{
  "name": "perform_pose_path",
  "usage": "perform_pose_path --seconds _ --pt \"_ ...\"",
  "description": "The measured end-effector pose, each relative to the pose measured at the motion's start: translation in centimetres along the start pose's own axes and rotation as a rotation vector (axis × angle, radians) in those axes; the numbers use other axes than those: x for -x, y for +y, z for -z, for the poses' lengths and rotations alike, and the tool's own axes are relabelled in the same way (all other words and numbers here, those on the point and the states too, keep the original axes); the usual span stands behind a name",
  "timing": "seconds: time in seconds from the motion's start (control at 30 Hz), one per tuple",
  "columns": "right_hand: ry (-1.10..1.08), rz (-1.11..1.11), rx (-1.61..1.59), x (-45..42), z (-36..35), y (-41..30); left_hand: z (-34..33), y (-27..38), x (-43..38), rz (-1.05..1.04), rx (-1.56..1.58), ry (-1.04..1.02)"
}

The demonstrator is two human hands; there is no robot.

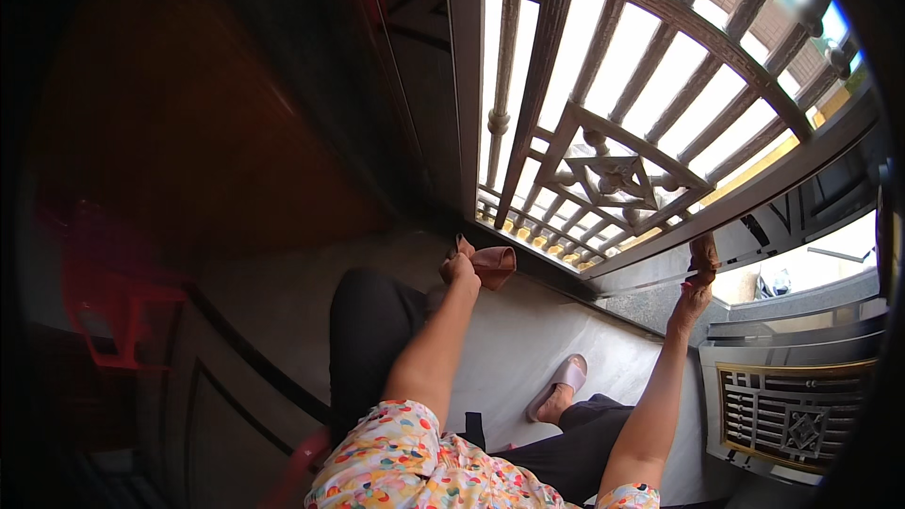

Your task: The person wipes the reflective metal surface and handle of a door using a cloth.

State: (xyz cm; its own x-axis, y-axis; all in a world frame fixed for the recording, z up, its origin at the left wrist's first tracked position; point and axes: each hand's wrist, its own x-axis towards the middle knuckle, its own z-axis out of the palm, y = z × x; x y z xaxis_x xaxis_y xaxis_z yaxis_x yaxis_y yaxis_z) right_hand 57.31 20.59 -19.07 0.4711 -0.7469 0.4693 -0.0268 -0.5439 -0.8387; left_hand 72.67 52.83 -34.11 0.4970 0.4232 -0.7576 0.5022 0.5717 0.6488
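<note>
My left hand (462, 270) grips a brown folded piece (495, 265), either cloth or thin leather, in front of my bent knee. It hangs just short of the lower frame of a window. Metal bars and a diamond-shaped ornament form the grille (616, 177) across that window. My right hand (696, 297) reaches out to a glossy pane (771, 240) beside the grille, and its fingertips meet their own reflection there. Something small and pink shows by its fingers. Whether it holds anything is hidden.
Pale, shiny floor (495, 339) with dark inlaid lines lies under me. My foot in a mauve slipper (562, 382) rests on it. A red plastic chair (127, 318) is at the left. At the lower right, a panel (799, 410) reflects or shows another grille.
</note>
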Motion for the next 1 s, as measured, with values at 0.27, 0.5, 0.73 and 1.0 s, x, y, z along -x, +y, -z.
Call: perform_pose_path --seconds 0.27,0.5,0.73,1.0 --pt "0.012 -0.067 0.015 0.2 -1.4 -2.8 -5.6 22.8 17.6 -1.278 0.435 -0.418" --pt "0.114 -0.05 -0.071 0.0 -2.5 -3.2 -8.7 23.7 13.6 -1.742 -0.058 -0.105" --pt "0.172 -0.188 -0.097 -0.8 -3.4 -2.2 -1.8 -4.1 -7.5 -0.252 -0.325 -0.174" --pt "0.395 -0.195 0.132 -2.2 0.6 3.4 -4.1 4.1 -7.1 -0.181 0.305 0.298"
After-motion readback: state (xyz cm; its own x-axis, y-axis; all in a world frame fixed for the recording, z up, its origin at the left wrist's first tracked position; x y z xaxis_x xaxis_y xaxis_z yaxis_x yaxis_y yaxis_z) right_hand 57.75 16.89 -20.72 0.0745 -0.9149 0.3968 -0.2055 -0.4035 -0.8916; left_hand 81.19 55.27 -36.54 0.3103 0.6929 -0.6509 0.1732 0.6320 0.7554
